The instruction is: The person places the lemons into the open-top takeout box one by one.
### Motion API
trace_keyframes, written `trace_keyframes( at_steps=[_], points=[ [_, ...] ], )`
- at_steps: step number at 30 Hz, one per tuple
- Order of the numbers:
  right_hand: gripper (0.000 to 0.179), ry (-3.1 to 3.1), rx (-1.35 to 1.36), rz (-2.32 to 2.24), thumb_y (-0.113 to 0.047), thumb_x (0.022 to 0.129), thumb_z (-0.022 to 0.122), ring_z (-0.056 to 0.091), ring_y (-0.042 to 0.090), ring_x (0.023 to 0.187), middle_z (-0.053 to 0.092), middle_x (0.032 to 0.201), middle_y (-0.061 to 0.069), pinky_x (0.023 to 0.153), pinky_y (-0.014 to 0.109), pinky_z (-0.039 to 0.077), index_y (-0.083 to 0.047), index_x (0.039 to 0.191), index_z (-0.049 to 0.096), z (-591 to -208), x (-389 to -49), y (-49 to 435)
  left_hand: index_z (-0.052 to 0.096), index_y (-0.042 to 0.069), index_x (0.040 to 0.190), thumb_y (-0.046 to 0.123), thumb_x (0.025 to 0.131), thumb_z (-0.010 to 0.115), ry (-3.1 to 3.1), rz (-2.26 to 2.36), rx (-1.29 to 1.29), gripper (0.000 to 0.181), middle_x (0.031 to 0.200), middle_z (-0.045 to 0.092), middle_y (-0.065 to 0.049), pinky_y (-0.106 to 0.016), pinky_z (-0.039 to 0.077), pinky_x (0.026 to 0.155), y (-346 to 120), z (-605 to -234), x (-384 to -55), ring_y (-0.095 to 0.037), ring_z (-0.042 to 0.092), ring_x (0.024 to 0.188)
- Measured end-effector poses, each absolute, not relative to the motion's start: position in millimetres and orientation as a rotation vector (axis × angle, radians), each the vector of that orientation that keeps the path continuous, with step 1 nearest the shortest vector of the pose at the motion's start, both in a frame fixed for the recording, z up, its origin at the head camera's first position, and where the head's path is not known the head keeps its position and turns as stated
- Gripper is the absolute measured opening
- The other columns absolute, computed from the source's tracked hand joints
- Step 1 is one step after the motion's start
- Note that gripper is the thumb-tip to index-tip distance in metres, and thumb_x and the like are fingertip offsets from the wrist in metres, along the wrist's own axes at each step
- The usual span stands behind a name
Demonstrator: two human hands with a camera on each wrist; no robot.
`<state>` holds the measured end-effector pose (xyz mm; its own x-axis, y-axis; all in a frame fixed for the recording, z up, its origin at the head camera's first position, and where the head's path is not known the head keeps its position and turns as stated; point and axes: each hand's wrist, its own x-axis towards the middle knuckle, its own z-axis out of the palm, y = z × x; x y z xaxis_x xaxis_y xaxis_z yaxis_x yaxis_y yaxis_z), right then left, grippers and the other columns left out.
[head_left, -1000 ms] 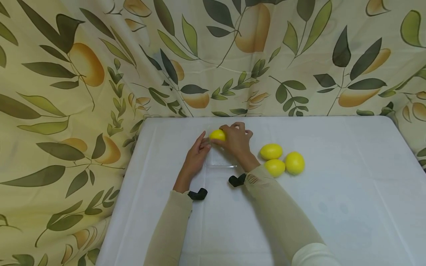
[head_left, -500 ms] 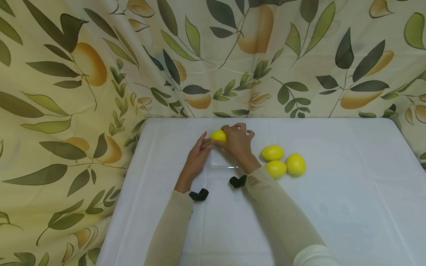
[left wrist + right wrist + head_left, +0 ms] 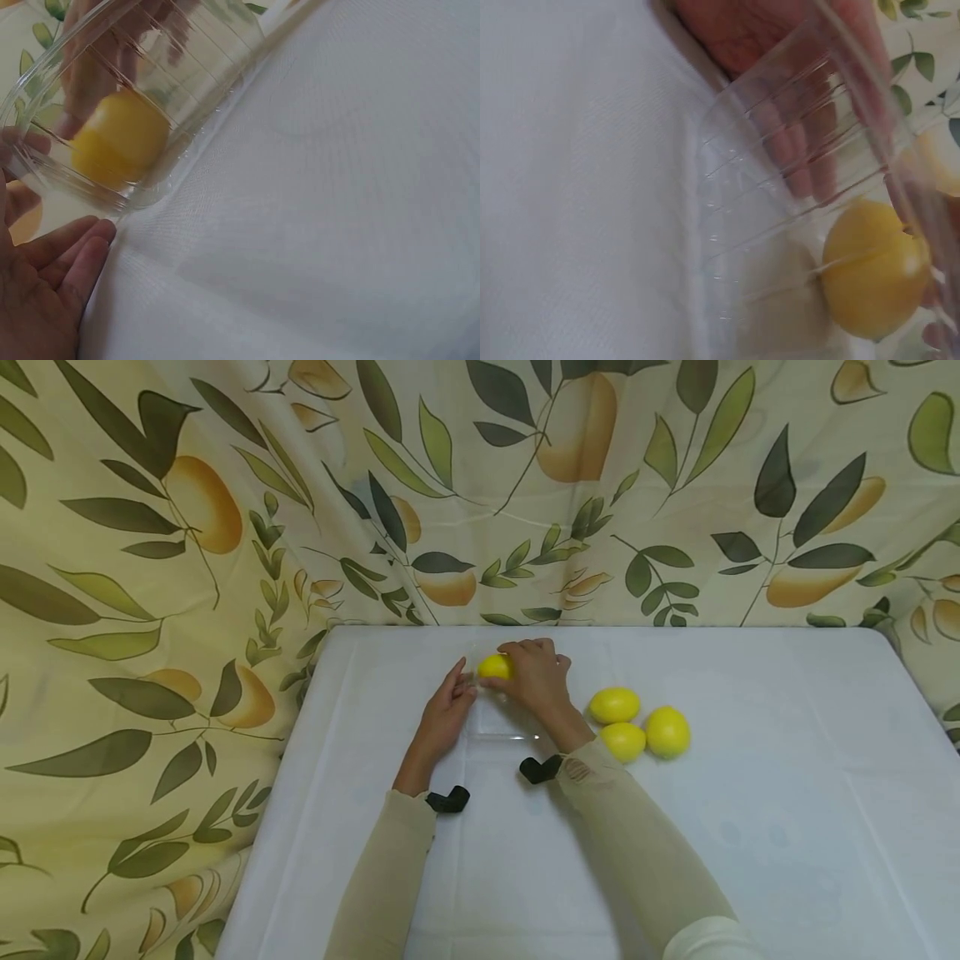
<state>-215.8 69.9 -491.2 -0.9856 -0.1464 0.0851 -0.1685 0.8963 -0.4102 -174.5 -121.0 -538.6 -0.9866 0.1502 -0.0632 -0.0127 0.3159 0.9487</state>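
Observation:
A clear plastic box (image 3: 502, 737) with a ribbed wall stands near the back edge of the table. My right hand (image 3: 536, 681) reaches over it and grips a yellow lemon (image 3: 495, 667) between thumb and fingers. Through the clear wall in the left wrist view, that lemon (image 3: 124, 139) appears low in the box. My left hand (image 3: 444, 714) rests against the box's left side with its fingers fairly straight. In the right wrist view, the left hand's fingers (image 3: 802, 142) show through the ribbed plastic.
Three lemons lie grouped right of my right forearm: one at the back (image 3: 614, 704), one in front (image 3: 624, 742) and one on the right (image 3: 667, 732). A white cloth (image 3: 787, 793) covers the table. Behind hangs a leaf-patterned curtain (image 3: 675, 527).
The right hand and its lemon have shifted very slightly to the right. The left hand stays beside the box, and the three lemons have not moved on the table.

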Motion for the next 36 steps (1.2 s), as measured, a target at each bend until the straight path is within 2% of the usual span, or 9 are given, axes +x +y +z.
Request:
trace_keyframes(
  at_steps=[7, 11, 15, 18, 27, 33, 36],
  points=[
    [0.065, -2.961, 0.224, 0.898, -0.059, 0.086, 0.074, 0.044, 0.036, 0.132, 0.062, 0.143, 0.007, 0.097, 0.064, 0.042, -0.020, 0.137, 0.064, -476, -205, 86, 0.031, 0.037, 0.160, 0.036, 0.106, 0.054, 2.438, 1.745, 0.138, 0.059, 0.150, 0.052, 0.007, -0.045, 0.042, 0.116, -122, -539, -174, -0.016, 0.054, 0.135],
    [0.055, -2.871, 0.276, 1.034, -0.048, 0.096, 0.068, 0.050, 0.037, 0.129, 0.063, 0.137, 0.012, 0.107, 0.060, 0.041, -0.012, 0.138, 0.062, -467, -199, 104, 0.031, 0.039, 0.160, 0.038, 0.105, 0.054, 2.450, 1.721, 0.113, 0.059, 0.149, 0.053, 0.010, -0.044, 0.042, 0.117, -122, -538, -174, -0.015, 0.054, 0.135],
    [0.049, -2.805, 0.302, 1.107, -0.041, 0.101, 0.063, 0.056, 0.037, 0.123, 0.064, 0.133, 0.015, 0.111, 0.056, 0.039, -0.008, 0.137, 0.061, -455, -195, 120, 0.030, 0.043, 0.159, 0.038, 0.105, 0.054, 2.450, 1.715, 0.098, 0.058, 0.149, 0.053, 0.011, -0.045, 0.041, 0.117, -123, -537, -174, -0.015, 0.053, 0.135],
    [0.050, -2.780, 0.285, 1.125, -0.041, 0.101, 0.062, 0.058, 0.037, 0.119, 0.064, 0.133, 0.016, 0.107, 0.056, 0.040, -0.008, 0.139, 0.060, -447, -190, 131, 0.031, 0.044, 0.158, 0.038, 0.106, 0.053, 2.445, 1.718, 0.098, 0.058, 0.149, 0.052, 0.010, -0.044, 0.041, 0.118, -122, -538, -174, -0.015, 0.053, 0.136],
    [0.058, -2.783, 0.200, 1.121, -0.050, 0.100, 0.060, 0.057, 0.037, 0.124, 0.064, 0.136, 0.015, 0.105, 0.058, 0.043, -0.009, 0.141, 0.058, -440, -173, 172, 0.030, 0.044, 0.158, 0.038, 0.105, 0.053, 2.441, 1.710, 0.080, 0.058, 0.149, 0.052, 0.010, -0.044, 0.041, 0.117, -119, -537, -173, -0.015, 0.053, 0.135],
    [0.061, -2.807, 0.130, 1.120, -0.054, 0.099, 0.059, 0.055, 0.036, 0.127, 0.064, 0.137, 0.015, 0.100, 0.057, 0.047, -0.011, 0.142, 0.057, -436, -160, 202, 0.029, 0.051, 0.155, 0.038, 0.106, 0.053, 2.453, 1.690, 0.064, 0.056, 0.148, 0.052, 0.013, -0.044, 0.041, 0.118, -119, -536, -173, -0.013, 0.053, 0.134],
    [0.060, -2.817, 0.118, 1.114, -0.053, 0.099, 0.060, 0.056, 0.036, 0.126, 0.065, 0.135, 0.016, 0.099, 0.057, 0.047, -0.011, 0.142, 0.057, -434, -152, 220, 0.030, 0.051, 0.155, 0.038, 0.106, 0.053, 2.453, 1.693, 0.062, 0.056, 0.148, 0.052, 0.014, -0.044, 0.041, 0.117, -119, -536, -173, -0.012, 0.053, 0.133]
  ],
)
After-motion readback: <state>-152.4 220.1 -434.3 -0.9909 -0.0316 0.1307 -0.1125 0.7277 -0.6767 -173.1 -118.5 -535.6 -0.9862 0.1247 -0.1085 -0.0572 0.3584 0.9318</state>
